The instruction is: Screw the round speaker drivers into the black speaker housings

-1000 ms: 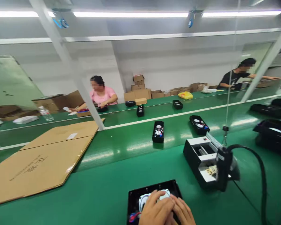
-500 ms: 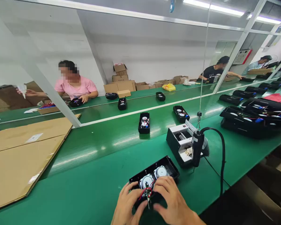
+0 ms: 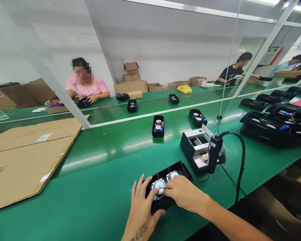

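Observation:
A black speaker housing (image 3: 162,173) lies slanted on the bench right in front of me. Two round speaker drivers with silvery-white backs sit inside it; the left driver (image 3: 159,184) shows best, and the right driver (image 3: 172,175) is partly covered. My left hand (image 3: 144,197) rests over the housing's left end, fingers spread, its index fingertip by the left driver. Above the drivers, my right hand (image 3: 179,191) is closed in a pinch. A short red wire (image 3: 161,188) shows beside its fingertips; what the pinch holds is hidden.
Right of the housing stands a screw feeder (image 3: 194,150), with a black electric screwdriver (image 3: 214,154) hanging before it. Further open housings (image 3: 158,126) sit on the green belt. More housings (image 3: 266,130) are piled right. Flat cardboard (image 3: 32,167) lies left. Co-workers (image 3: 86,83) sit opposite.
The small circuit board with wires, earlier between both hands, is now out of sight. My right hand has moved in over the drivers and closed; my left hand has spread over the housing's left end.

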Motion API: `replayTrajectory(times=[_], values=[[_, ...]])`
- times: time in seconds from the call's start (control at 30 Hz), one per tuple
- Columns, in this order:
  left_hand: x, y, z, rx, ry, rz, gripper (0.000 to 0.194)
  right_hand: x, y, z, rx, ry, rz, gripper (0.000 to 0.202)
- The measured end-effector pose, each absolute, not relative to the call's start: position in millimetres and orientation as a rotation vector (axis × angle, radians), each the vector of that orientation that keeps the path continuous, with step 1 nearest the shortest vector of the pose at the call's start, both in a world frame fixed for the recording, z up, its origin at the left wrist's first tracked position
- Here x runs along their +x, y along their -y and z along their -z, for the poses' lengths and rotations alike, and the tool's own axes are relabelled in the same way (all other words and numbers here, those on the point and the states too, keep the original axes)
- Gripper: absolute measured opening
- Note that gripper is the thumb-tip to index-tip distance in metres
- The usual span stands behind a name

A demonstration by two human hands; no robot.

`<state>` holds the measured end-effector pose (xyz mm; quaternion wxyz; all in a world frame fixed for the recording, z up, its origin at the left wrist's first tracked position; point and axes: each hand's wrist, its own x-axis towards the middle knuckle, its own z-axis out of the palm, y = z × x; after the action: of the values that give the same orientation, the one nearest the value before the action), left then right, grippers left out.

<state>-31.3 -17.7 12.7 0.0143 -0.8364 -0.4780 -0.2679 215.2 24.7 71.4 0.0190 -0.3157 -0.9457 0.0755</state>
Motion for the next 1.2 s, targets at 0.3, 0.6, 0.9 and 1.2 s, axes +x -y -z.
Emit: replayTrajectory(times=[0.3, 0.6, 0.9, 1.2], values=[[-8, 5, -7, -2.678, 1.412, 0.572, 0.052, 215, -30, -83, -0.951, 3.045, -0.278, 0.025], [-9, 5, -10, -2.715, 1.366, 0.566, 0.049, 220, -22, -78, -0.976, 2.878, -0.489, 0.017], [-17, -60, -72, -3.175, 1.822, 0.391, 0.009, 200, -59, -85, -1.164, 2.808, -0.672, 0.032], [-25, -93, -82, -3.373, 1.943, 0.257, 0.020, 191, -94, -94, -1.199, 2.776, -0.772, 0.046]])
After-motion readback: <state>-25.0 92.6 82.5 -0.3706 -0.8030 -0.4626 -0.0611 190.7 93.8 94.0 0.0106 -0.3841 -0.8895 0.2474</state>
